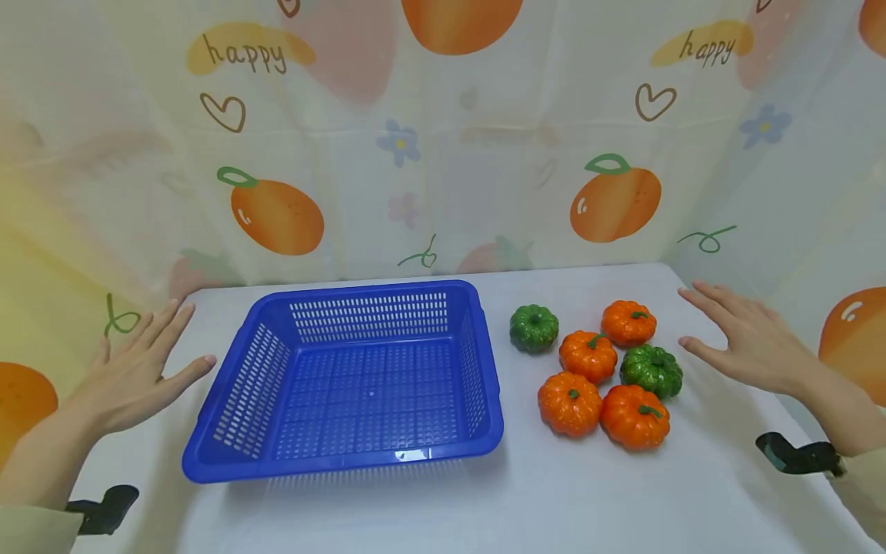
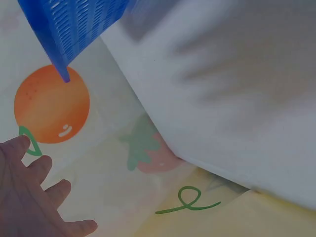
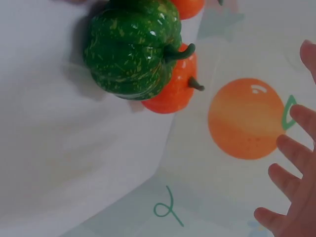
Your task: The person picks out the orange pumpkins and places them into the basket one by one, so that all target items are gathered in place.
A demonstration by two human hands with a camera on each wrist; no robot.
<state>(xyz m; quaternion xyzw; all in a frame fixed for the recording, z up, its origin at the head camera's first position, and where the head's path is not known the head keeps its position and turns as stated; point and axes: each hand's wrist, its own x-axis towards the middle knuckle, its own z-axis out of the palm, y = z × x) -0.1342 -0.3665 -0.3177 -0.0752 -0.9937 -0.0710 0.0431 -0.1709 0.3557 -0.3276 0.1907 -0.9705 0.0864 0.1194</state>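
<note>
A blue plastic basket (image 1: 374,392) with slotted walls stands on the white table, nothing inside it. My left hand (image 1: 141,373) hovers left of the basket, fingers spread and holding nothing. To the basket's right lie several small orange pumpkins (image 1: 570,405) and two green ones, one green pumpkin (image 1: 534,328) a little apart at the back left of the group. The other green pumpkin (image 3: 133,49) sits at the group's right side, closest to my right hand (image 1: 754,338). That hand is held above the table's right side with straight, parted fingers, touching nothing.
The white table (image 1: 554,500) ends at the back against a hanging cloth (image 1: 484,154) printed with oranges, flowers and hearts. The same cloth closes in both sides. A dark band (image 1: 799,454) shows at the right wrist, another (image 1: 104,509) at the left.
</note>
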